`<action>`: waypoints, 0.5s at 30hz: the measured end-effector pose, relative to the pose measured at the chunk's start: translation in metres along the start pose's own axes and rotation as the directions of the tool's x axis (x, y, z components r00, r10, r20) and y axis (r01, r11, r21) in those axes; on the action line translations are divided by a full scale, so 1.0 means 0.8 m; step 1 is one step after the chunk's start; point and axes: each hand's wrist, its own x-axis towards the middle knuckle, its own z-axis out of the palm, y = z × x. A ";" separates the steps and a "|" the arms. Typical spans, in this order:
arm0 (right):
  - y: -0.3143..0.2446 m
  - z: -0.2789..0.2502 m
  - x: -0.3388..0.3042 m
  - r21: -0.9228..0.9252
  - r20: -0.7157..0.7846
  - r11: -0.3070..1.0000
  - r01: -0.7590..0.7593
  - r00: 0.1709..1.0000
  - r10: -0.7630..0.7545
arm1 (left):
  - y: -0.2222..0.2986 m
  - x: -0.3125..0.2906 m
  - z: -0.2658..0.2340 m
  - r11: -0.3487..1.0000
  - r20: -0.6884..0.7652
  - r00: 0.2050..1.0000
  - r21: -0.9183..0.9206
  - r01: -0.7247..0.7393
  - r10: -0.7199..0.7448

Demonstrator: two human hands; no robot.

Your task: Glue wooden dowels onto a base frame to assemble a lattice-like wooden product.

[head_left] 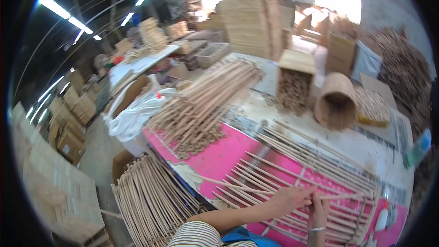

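My left hand (293,199) reaches across the pink tabletop from the lower edge, its fingers closed near a slim wooden stick (338,196) that juts out to the right. Right beside it, my right hand (318,211), with a band at the wrist, pinches the same stick; the fingertips of both hands meet there. Another length of stick (242,186) shows left of my left hand, perhaps the same piece. Beneath the hands lie thin wooden sticks (270,179) in a spaced row, their right ends close to a wooden strip (372,210).
Long sticks with ringed ends (201,105) are piled at the left of the table. A box of sticks (151,196) stands below the table's left edge. Farther back are a round wooden tub (336,103) and a box of small wooden pieces (293,87). A glue bottle (382,217) stands right.
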 end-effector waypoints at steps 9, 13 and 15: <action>0.021 0.011 0.000 -0.080 0.346 0.997 -0.020 0.937 0.047 | 0.009 -0.013 -0.062 0.920 0.174 0.956 -0.277 0.278 -0.236; -0.024 -0.022 -0.008 -0.061 0.170 0.998 0.036 0.985 -0.025 | 0.021 -0.007 -0.060 0.903 0.211 0.947 -0.309 0.300 -0.242; -0.051 -0.040 -0.009 -0.089 0.122 0.995 0.045 0.992 -0.034 | 0.015 -0.024 -0.064 0.881 0.185 0.936 -0.320 0.347 -0.301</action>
